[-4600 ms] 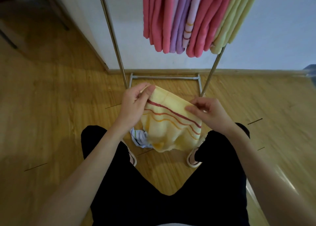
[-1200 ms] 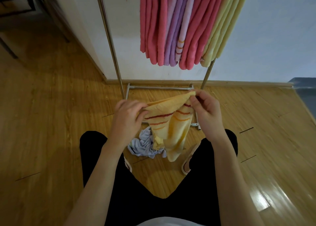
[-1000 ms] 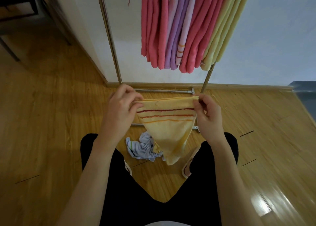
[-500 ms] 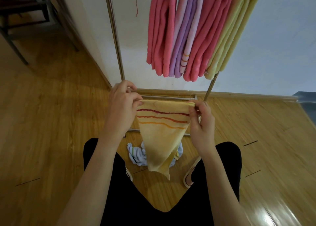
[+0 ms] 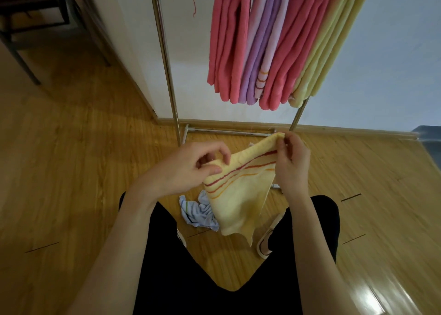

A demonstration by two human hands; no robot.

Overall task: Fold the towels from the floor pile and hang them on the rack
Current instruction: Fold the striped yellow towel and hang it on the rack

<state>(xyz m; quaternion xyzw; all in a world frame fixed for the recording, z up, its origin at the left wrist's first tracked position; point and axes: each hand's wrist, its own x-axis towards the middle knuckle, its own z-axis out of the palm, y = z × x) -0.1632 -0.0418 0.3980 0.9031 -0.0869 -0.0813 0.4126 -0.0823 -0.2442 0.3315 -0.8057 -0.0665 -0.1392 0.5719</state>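
The left hand (image 5: 188, 166) pinches one top corner of the striped yellow cotton towel (image 5: 238, 195); the right hand (image 5: 292, 162) pinches the other, its grip higher.

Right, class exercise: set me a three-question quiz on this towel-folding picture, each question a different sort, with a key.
1. True or false: both the left hand and the right hand pinch the yellow striped towel.
2. Multiple choice: the pale blue towel is A) on the rack, B) crumpled on the floor, C) in the left hand.
3. Fill in: on the rack, the hanging towels at the far left are ____ in colour.

Key: 1 true; 2 B; 3 pink.
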